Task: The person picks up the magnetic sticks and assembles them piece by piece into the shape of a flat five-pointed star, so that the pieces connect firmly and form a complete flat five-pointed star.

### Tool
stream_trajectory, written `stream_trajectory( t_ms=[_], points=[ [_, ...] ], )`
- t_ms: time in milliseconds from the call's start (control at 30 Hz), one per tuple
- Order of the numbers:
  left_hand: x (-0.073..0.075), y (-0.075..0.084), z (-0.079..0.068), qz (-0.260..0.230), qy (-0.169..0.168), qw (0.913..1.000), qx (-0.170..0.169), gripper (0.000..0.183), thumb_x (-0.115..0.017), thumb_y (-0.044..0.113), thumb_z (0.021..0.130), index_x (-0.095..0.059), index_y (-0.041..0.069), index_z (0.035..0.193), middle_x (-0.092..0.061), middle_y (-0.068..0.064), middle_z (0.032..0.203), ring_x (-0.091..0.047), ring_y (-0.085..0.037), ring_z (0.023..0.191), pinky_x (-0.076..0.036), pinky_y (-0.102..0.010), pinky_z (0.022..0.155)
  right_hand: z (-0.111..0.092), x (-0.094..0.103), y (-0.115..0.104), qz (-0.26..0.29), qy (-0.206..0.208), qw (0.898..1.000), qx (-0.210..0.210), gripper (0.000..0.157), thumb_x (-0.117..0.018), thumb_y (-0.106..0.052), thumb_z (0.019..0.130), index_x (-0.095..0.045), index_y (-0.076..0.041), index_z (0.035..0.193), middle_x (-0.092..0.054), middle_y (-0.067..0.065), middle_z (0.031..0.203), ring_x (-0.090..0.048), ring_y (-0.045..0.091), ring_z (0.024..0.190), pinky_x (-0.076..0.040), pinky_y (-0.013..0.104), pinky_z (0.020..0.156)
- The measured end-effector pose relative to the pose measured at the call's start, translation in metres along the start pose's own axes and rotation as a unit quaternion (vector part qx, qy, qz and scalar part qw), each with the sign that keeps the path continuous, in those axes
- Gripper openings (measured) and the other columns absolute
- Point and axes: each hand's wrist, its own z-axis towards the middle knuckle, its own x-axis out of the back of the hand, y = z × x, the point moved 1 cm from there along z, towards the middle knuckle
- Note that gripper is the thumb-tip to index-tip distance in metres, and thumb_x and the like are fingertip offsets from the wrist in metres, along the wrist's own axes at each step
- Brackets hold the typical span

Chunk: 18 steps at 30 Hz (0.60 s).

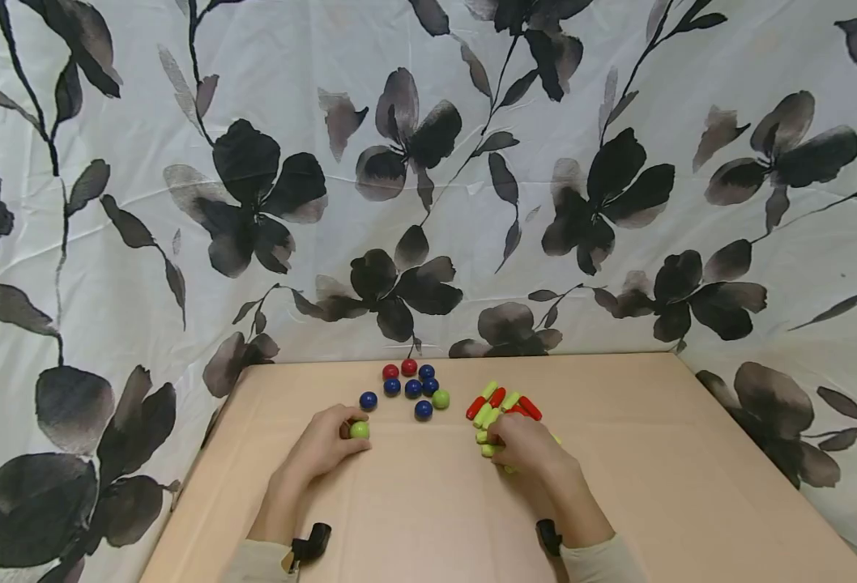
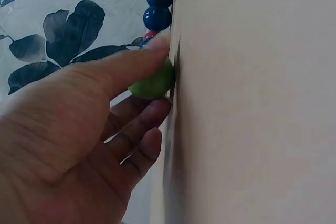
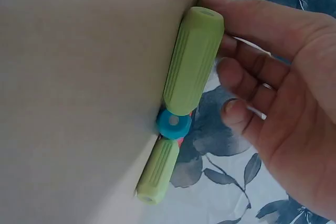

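Observation:
My left hand [image 1: 324,441] pinches a light green ball [image 1: 359,430] between thumb and fingers, low over the table. In the left wrist view, the thumb lies across the top of this green ball [image 2: 152,82] and the fingertips are below it. My right hand [image 1: 534,445] reaches over a cluster of light green sticks [image 1: 483,416] with its fingers bent. In the right wrist view, a ribbed green stick [image 3: 194,61] stands in front of the right hand [image 3: 294,72] and hides its index fingertip; I cannot tell whether it grips a stick.
Several blue balls [image 1: 413,389], red balls [image 1: 409,367] and another green ball [image 1: 441,398] lie toward the table's back edge. Red sticks [image 1: 530,407] mix with the green ones. Behind the wooden table [image 1: 428,502] hangs a floral cloth [image 1: 472,202].

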Motion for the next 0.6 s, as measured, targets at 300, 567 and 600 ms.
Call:
stream_trajectory(
  t_ms=[300, 567, 600],
  points=[
    [-0.017, 0.019, -0.004, -0.063, -0.067, 0.9951, -0.038, 0.036, -0.087, 0.019, 0.086, -0.073, 0.01, 0.118, -0.067, 0.003, 0.095, -0.06, -0.014, 0.085, -0.05, -0.024, 0.076, 0.007, 0.009, -0.038, 0.018, 0.013, 0.999, 0.034, 0.014, -0.08, -0.022, 0.092, -0.072, -0.017, 0.103, -0.067, -0.007, 0.091, -0.059, 0.012, 0.084, -0.056, 0.035, 0.085],
    [-0.048, 0.04, -0.002, -0.117, -0.097, 0.9857, -0.074, 0.034, -0.083, 0.022, 0.091, -0.071, 0.011, 0.121, -0.07, 0.003, 0.1, -0.063, -0.014, 0.087, -0.052, -0.023, 0.076, 0.024, -0.002, -0.059, 0.089, -0.028, 0.993, 0.069, 0.013, -0.076, -0.022, 0.096, -0.072, -0.022, 0.108, -0.067, -0.012, 0.094, -0.06, 0.009, 0.085, -0.055, 0.032, 0.087],
    [-0.05, 0.041, -0.002, -0.12, -0.095, 0.9855, -0.074, 0.034, -0.083, 0.022, 0.091, -0.071, 0.012, 0.12, -0.07, 0.003, 0.101, -0.063, -0.014, 0.088, -0.052, -0.023, 0.077, 0.025, -0.005, -0.058, 0.09, -0.029, 0.993, 0.072, 0.012, -0.076, -0.023, 0.096, -0.072, -0.023, 0.107, -0.067, -0.013, 0.093, -0.059, 0.009, 0.084, -0.054, 0.032, 0.086]
  ],
)
